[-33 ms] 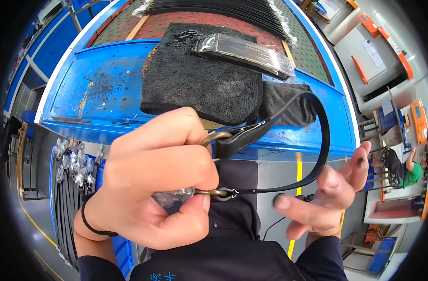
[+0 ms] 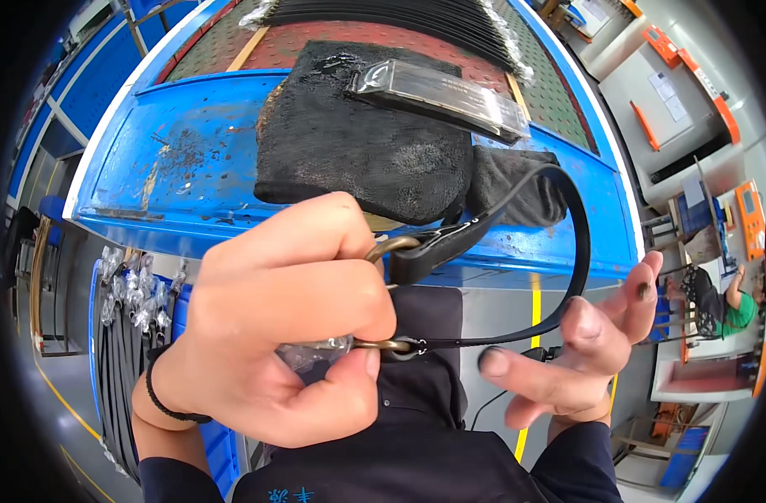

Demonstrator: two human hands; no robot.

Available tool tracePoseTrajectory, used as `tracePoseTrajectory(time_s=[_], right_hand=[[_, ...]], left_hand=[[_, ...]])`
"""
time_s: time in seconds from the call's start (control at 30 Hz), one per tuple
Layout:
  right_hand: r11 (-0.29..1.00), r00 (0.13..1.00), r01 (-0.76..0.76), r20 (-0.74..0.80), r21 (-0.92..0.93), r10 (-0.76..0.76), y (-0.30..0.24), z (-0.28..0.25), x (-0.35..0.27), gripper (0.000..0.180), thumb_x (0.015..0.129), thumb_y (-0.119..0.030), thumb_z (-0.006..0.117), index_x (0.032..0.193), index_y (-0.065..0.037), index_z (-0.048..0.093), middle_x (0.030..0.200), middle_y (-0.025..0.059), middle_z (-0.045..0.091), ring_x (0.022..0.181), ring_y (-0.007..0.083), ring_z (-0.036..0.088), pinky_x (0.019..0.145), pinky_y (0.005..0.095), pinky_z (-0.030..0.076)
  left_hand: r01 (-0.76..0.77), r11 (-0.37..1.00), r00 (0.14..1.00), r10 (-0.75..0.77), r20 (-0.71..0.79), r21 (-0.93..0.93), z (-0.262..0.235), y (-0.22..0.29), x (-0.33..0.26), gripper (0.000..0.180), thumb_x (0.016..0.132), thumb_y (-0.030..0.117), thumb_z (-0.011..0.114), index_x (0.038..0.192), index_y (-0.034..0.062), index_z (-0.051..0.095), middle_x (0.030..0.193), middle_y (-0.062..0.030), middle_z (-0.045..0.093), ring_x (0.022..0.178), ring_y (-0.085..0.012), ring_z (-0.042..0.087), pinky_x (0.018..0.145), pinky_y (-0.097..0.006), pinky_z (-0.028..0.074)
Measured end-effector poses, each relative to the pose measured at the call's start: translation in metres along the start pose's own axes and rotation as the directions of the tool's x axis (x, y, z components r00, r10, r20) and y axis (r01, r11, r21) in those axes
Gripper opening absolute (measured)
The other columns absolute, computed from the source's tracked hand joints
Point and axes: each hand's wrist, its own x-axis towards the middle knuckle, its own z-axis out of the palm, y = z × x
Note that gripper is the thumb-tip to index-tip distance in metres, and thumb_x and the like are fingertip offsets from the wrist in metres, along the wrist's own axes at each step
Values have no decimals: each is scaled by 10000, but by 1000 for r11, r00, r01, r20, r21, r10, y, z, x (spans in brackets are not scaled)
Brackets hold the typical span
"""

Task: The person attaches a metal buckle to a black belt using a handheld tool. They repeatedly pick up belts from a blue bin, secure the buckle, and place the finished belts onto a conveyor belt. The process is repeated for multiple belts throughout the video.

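My left hand [image 2: 291, 310] is closed on a black strap [image 2: 581, 243] by its metal-fitted ends. A bronze-coloured ring [image 2: 391, 245] shows above the fingers, and a second bronze metal fitting [image 2: 387, 344] sticks out beside the thumb. Crinkled clear plastic [image 2: 312, 352] peeks out between thumb and palm; what it wraps is hidden. From there the strap bows out in a loop to the right. My right hand [image 2: 580, 360] is open beside the loop's lower right, fingers spread and fingertips smudged dark. Whether it touches the strap, I cannot tell.
Beyond my hands stands a blue workbench [image 2: 199, 168] with a folded black cloth [image 2: 358, 134], a smaller dark cloth [image 2: 517, 180] and a clear-topped black case [image 2: 442, 96]. Black straps [image 2: 391, 21] lie at the back; others [image 2: 131, 360] hang at left. Another person [image 2: 731, 302] sits far right.
The fingers of my right hand have shifted slightly to the left. My left hand and the strap have moved a touch to the right.
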Motion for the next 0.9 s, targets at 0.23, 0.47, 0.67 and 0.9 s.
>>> tracePoseTrajectory(time_s=[0.23,0.47,0.67,0.9], right_hand=[[996,997,71,-20,58,-70,-1,14,11,359,777,-620,403,838,-371,654,1305,-30,326,1299,315,129,1059,520,34],[839,781,-142,-462,525,421,41,29,-32,321,898,-238,338,1027,-37,552,1196,124,477,1191,350,361,1023,462,222],[746,774,-611,2,266,633,87,73,-52,375,897,-270,380,1102,-27,579,1263,153,432,1241,303,308,1041,409,162],[807,807,-591,-5,17,591,71,42,-51,409,920,-268,329,1015,43,577,1231,152,465,1206,304,358,1018,413,221]], left_hand=[[17,1000,1000,-17,-9,19,-3,0,-6,142,433,116,564,559,49,554,634,-70,454,563,-165,424,487,-258,305],[-46,994,999,49,-21,97,-11,-4,-14,122,475,150,582,566,71,563,634,-61,458,560,-169,422,486,-257,305],[-94,982,991,109,-83,161,-17,-7,-33,101,595,178,625,613,89,580,680,-50,432,553,-159,408,483,-269,309],[-122,962,990,135,-39,245,-17,-10,-33,105,600,167,629,628,80,577,689,-54,438,558,-165,407,481,-280,316]])
